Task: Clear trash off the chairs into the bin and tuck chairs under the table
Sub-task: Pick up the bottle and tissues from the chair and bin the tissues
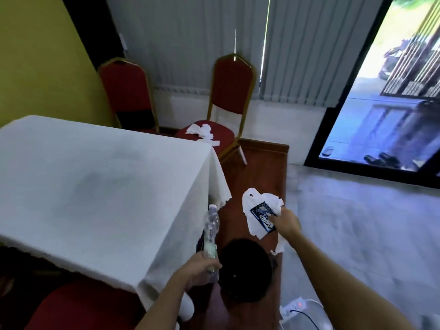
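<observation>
Now gripping one clear plastic bottle [211, 231] upright, cap up, left hand [202, 266] beside round black bin [245, 270]; right hand [287, 223] clenching crumpled white papers [259, 214] above bin. Three red gold-framed chairs.

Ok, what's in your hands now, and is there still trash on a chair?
Left hand gripping plastic bottle. Right hand clutching crumpled wrappers, above black bin. Tissues on far chair.

My left hand [202, 265] grips an empty plastic bottle [210, 234], my right hand [287, 222] clutches crumpled wrappers [260, 215] — both above the black bin [245, 270], beside the white-clothed counter [95, 186]. Tissues [202, 132] litter the far red chair [214, 136].
</observation>
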